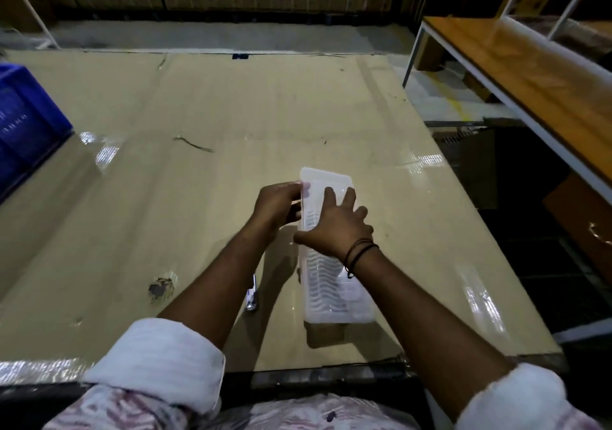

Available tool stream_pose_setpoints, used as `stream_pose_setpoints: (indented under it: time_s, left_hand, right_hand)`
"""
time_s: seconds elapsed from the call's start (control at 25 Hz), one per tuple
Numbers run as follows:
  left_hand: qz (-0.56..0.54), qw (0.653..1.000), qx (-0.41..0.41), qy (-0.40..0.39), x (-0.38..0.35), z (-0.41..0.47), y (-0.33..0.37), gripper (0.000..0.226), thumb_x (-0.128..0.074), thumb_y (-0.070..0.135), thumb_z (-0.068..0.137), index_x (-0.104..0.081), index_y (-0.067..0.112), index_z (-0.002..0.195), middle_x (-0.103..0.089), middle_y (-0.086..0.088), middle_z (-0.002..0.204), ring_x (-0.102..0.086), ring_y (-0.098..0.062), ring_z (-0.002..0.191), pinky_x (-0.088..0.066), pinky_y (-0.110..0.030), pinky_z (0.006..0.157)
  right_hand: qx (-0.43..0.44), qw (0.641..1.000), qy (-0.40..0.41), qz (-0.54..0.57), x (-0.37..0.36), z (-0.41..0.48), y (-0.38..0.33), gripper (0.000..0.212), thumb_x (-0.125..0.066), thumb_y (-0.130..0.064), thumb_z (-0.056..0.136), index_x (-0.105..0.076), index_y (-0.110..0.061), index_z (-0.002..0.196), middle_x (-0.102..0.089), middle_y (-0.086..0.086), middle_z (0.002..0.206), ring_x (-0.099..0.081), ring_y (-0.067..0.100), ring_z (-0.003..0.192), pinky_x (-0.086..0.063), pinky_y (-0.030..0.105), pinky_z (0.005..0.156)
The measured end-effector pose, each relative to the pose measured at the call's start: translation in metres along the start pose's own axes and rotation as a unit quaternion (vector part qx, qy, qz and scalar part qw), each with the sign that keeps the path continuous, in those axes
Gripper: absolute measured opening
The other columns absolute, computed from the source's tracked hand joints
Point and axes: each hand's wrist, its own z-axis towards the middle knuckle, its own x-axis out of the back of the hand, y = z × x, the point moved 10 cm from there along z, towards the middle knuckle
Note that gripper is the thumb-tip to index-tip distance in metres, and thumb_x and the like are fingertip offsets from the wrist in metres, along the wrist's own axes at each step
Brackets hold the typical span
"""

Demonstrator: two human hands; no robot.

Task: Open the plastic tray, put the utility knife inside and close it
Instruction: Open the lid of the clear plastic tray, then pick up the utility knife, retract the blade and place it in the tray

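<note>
both hands on the plastic tray (pixel 334 283), which lies lengthwise on the cardboard-covered table (pixel 198 114), right of centre, near end close to the table's front edge. translucent white, long and narrow, ribbed pattern showing through. looks like lid sits on the base, but can't tell if it's latched or slightly lifted at the far end.

left hand (pixel 278 206) at the tray's far-left edge, fingers curled around the long side, thumb on top near the corner, so pinching the rim there. fingertips themselves hidden behind the plastic.

right hand (pixel 337 227) flat on top of the tray about mid-length, palm down. fingers spread apart and pointing away from the person, thumb stuck out to the left over the tray's left edge. pressing or steadying, not gripping. dark cord bracelet (pixel 359 252) on that wrist.

utility knife (pixel 252 293) on the table just left of the tray, near its front half, mostly hidden behind the left forearm. only a thin silvery sliver shows. not touching the tray as far as i can see, not in either hand.

blue crate (pixel 26 121) at the table's left edge, well apart from the tray. wooden shelf unit (pixel 530 65) off to the right. small torn hole (pixel 160 288) in the cardboard, left of the knife. rolled-up white sleeves (pixel 159 360) on both arms.
</note>
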Motion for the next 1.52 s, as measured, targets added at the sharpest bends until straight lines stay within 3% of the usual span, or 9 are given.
stream_pose_setpoints:
  time_s: [0.44,0.6,0.8,0.88,0.96,1.12,1.24,1.32,1.52]
  left_hand:
    - [0.057,0.996,-0.039,0.061,0.017,-0.027,-0.014,0.018,-0.064,0.001,0.086,-0.08,0.006,0.09,-0.078,-0.022,0.102,-0.072,-0.026,0.085,-0.061,-0.037,0.084]
    - [0.031,0.997,-0.036,0.059,0.011,-0.034,-0.01,0.023,-0.057,0.003,0.093,-0.074,-0.004,0.107,-0.071,-0.024,0.11,-0.066,-0.031,0.092,-0.055,-0.031,0.078]
    - [0.031,0.991,-0.06,0.112,0.027,-0.049,-0.008,0.027,-0.059,0.012,0.099,-0.072,-0.003,0.117,-0.07,-0.014,0.106,-0.065,-0.024,0.087,-0.054,-0.034,0.085]
    - [0.05,0.984,-0.06,0.16,0.047,-0.058,-0.018,0.026,-0.063,0.015,0.095,-0.075,-0.001,0.113,-0.073,-0.012,0.099,-0.066,-0.022,0.081,-0.054,-0.035,0.08]
    - [0.108,0.973,-0.061,0.195,0.066,-0.068,-0.028,0.024,-0.067,0.02,0.09,-0.079,0.006,0.105,-0.077,-0.009,0.094,-0.067,-0.02,0.078,-0.053,-0.031,0.074]
    - [0.221,0.945,-0.084,0.224,0.094,-0.088,-0.032,0.018,-0.066,0.019,0.089,-0.08,0.016,0.099,-0.079,-0.005,0.097,-0.072,-0.02,0.084,-0.055,-0.026,0.074]
    - [0.248,0.936,-0.083,0.235,0.113,-0.096,-0.033,0.017,-0.066,0.019,0.091,-0.081,0.014,0.097,-0.078,-0.004,0.094,-0.073,-0.021,0.085,-0.054,-0.025,0.073]
    - [0.23,0.942,-0.057,0.239,0.128,-0.097,-0.04,0.014,-0.067,0.02,0.089,-0.08,0.019,0.091,-0.079,-0.007,0.092,-0.075,-0.026,0.084,-0.06,-0.031,0.073]
    - [0.188,0.954,-0.01,0.235,0.165,-0.094,-0.063,0.014,-0.065,0.024,0.078,-0.079,0.022,0.076,-0.079,-0.008,0.078,-0.074,-0.027,0.075,-0.061,-0.037,0.071]
  right_hand:
    - [0.042,0.995,0.094,0.013,-0.005,-0.025,0.0,0.101,-0.064,-0.069,0.068,-0.029,-0.022,0.15,-0.021,0.023,0.158,-0.041,0.048,0.126,-0.034,0.051,0.102]
    - [0.018,0.974,0.033,0.223,0.008,-0.021,0.021,0.101,-0.064,-0.074,0.062,-0.043,-0.022,0.146,-0.043,0.014,0.149,-0.05,0.037,0.127,-0.042,0.046,0.106]
    - [-0.02,0.711,-0.063,0.7,0.013,-0.005,0.105,0.015,-0.061,-0.027,0.09,-0.067,-0.015,0.096,-0.063,0.013,0.087,-0.06,0.022,0.063,-0.048,0.031,0.064]
    - [-0.078,0.627,-0.122,0.766,-0.006,-0.004,0.136,0.027,-0.063,-0.034,0.084,-0.063,-0.015,0.104,-0.063,0.013,0.098,-0.063,0.031,0.082,-0.05,0.038,0.078]
    - [-0.105,0.615,-0.143,0.768,-0.022,0.004,0.155,0.041,-0.062,-0.038,0.082,-0.059,-0.015,0.115,-0.061,0.017,0.114,-0.06,0.04,0.104,-0.048,0.051,0.097]
    - [-0.124,0.68,-0.083,0.718,-0.031,0.02,0.176,0.021,-0.06,-0.021,0.088,-0.063,-0.004,0.101,-0.062,0.027,0.114,-0.064,0.042,0.099,-0.057,0.052,0.092]
    - [-0.103,0.855,0.049,0.505,-0.008,0.03,0.189,0.021,-0.07,-0.02,0.071,-0.071,-0.007,0.087,-0.069,0.034,0.108,-0.069,0.042,0.088,-0.057,0.054,0.085]
    - [-0.104,0.944,0.125,0.288,0.011,0.026,0.183,0.038,-0.07,-0.02,0.075,-0.072,-0.004,0.109,-0.069,0.026,0.114,-0.065,0.043,0.106,-0.051,0.046,0.096]
    - [0.085,0.935,0.284,0.196,0.035,-0.011,0.066,0.032,-0.064,-0.012,0.076,-0.072,-0.002,0.106,-0.069,0.021,0.1,-0.065,0.04,0.093,-0.049,0.04,0.091]
